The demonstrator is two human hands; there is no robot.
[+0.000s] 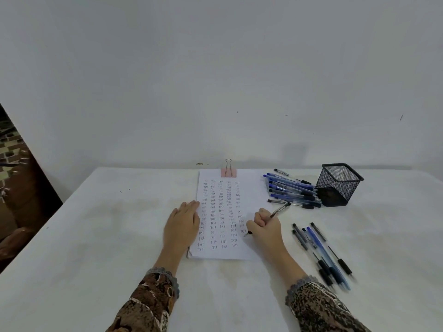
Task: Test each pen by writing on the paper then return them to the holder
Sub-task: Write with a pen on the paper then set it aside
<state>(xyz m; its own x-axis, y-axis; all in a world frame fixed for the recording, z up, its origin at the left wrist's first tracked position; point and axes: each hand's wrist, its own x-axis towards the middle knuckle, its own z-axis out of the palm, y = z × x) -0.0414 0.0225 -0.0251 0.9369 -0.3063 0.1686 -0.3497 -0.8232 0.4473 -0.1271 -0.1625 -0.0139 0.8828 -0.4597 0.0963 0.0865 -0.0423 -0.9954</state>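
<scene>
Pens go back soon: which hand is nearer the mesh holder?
Right. The right hand, gripping a pen, is front-left of the mesh holder; the left hand rests farther left, across the paper.

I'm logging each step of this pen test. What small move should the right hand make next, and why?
Probably write one more "Test" just below the last word in the rightmost column. The right hand holds the pen with its tip on the paper there, that column is shorter than the rest, and the left hand lies flat on the paper's edge.
</scene>
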